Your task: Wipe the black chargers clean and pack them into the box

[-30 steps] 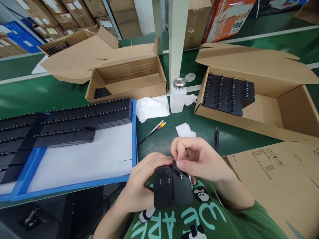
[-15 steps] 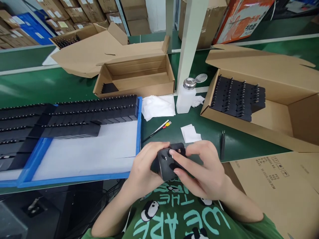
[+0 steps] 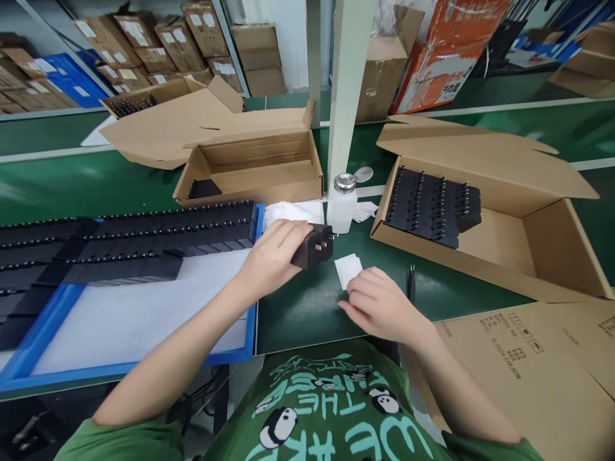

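My left hand (image 3: 278, 256) is closed around a black power adapter (image 3: 314, 246), raised above the green table with its metal plug pins toward the right. My palm and fingers cover the adapter's left part. To the right, my right hand (image 3: 384, 304) has loosely bent fingers and its thumb apart, with nothing visible in its grasp. Its fingertips overlap the lower edge of a small white sheet stack (image 3: 346, 269); whether they touch it I cannot tell. Black tweezers (image 3: 412, 285) lie just beyond that hand.
A blue-rimmed tray (image 3: 252, 320) on the left bears rows of black adapters (image 3: 177, 224). Behind stands an open carton (image 3: 254, 192); another carton (image 3: 504, 282) at right holds more adapters. A white pump bottle (image 3: 341, 211) stands by a post (image 3: 348, 83). Flattened cardboard (image 3: 542, 378) lies front right.
My hands have separated. The left has carried the adapter forward and turned it so its pins show; the right has let go and moved beside the white sheets. The camera view has shifted.
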The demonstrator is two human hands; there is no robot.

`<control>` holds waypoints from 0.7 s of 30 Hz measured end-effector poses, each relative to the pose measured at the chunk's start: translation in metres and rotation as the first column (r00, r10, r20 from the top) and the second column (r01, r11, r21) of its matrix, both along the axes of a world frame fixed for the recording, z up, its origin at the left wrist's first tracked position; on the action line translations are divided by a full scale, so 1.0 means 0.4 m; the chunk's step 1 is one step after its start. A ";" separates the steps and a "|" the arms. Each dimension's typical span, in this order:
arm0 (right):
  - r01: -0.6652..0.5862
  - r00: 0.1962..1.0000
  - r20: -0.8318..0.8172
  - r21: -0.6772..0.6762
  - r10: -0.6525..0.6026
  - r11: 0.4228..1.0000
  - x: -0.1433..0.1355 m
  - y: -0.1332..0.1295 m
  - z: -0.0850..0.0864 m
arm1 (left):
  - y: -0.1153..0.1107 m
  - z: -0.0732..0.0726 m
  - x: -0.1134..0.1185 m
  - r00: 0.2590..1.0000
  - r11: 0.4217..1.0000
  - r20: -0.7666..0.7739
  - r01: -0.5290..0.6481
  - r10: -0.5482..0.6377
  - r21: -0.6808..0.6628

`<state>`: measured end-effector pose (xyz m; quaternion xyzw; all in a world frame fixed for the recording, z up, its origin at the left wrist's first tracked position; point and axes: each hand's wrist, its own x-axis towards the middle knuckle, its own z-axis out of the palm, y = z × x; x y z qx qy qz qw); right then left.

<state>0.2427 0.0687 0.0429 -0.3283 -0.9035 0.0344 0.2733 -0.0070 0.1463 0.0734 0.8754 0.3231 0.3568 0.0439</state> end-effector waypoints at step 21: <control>-0.152 0.874 -0.434 0.180 0.217 0.972 -0.083 -0.024 0.089 | -0.114 0.022 0.015 0.885 0.945 0.425 0.282 -0.190 -0.167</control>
